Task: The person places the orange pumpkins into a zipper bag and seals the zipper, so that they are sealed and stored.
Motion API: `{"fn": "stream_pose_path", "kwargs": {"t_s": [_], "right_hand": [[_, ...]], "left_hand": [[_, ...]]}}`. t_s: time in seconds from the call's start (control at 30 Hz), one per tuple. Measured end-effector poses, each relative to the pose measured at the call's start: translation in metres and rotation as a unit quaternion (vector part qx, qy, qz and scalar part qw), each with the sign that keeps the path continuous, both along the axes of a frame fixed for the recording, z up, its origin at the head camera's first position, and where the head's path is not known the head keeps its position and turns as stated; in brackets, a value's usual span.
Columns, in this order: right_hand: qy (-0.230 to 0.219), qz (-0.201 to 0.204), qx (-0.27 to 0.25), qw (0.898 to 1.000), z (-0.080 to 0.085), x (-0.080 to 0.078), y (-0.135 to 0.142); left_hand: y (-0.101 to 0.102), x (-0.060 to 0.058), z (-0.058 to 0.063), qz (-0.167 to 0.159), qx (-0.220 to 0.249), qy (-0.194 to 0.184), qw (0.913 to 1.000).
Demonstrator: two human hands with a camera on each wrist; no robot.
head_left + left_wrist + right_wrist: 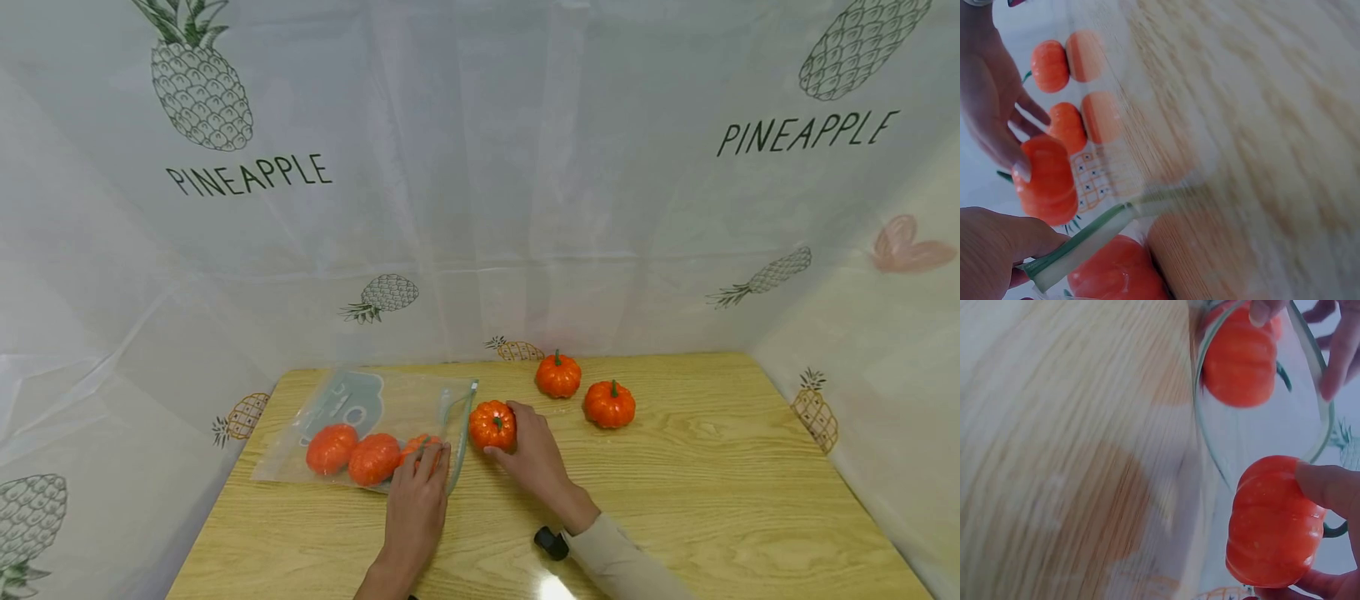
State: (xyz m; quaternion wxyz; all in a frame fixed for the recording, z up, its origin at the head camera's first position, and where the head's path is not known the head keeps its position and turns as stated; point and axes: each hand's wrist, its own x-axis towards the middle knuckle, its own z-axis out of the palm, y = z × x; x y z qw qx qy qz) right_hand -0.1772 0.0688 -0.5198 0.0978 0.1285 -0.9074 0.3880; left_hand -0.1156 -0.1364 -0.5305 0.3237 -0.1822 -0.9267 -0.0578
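Observation:
A clear zip bag (352, 400) lies on its side on the left of the table, three orange pumpkins inside it. My left hand (420, 500) pinches the bag's green-edged rim, thumb curled on it in the left wrist view. In the right wrist view the bag's mouth gapes, showing the nearest bagged pumpkin (1241, 362). My right hand (536, 454) holds a small orange pumpkin (492, 424) with a green stem just right of that mouth, thumb on one side and fingers on the other.
Two more pumpkins stand toward the back of the wooden table (712, 467): one near the far edge (558, 377), the other nearer and to its right (610, 406). A white sheet with pineapple prints (480, 208) hangs behind the table and along its sides.

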Motion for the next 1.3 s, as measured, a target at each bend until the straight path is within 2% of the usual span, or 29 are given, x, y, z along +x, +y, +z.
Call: {"fn": "stream_pose_path", "kwargs": {"t_s": [0.37,0.8,1.1,1.3], "right_hand": [[0.007,0.037,0.015,0.999,0.0,-0.002,-0.025],[0.004,0.002,0.018,1.0,-0.008,-0.009,-0.049],[0.01,-0.004,0.024,1.0,-0.013,-0.013,-0.054],[0.014,0.008,0.03,0.999,-0.018,-0.015,-0.054]], "left_hand": [[0.0,0.002,0.004,-0.002,0.002,-0.009,1.0],[-0.002,0.0,0.0,-0.008,0.002,0.004,1.0],[-0.002,0.0,-0.001,-0.01,0.006,0.004,0.9999],[-0.001,0.0,0.0,-0.011,0.005,0.005,0.9999]]}}
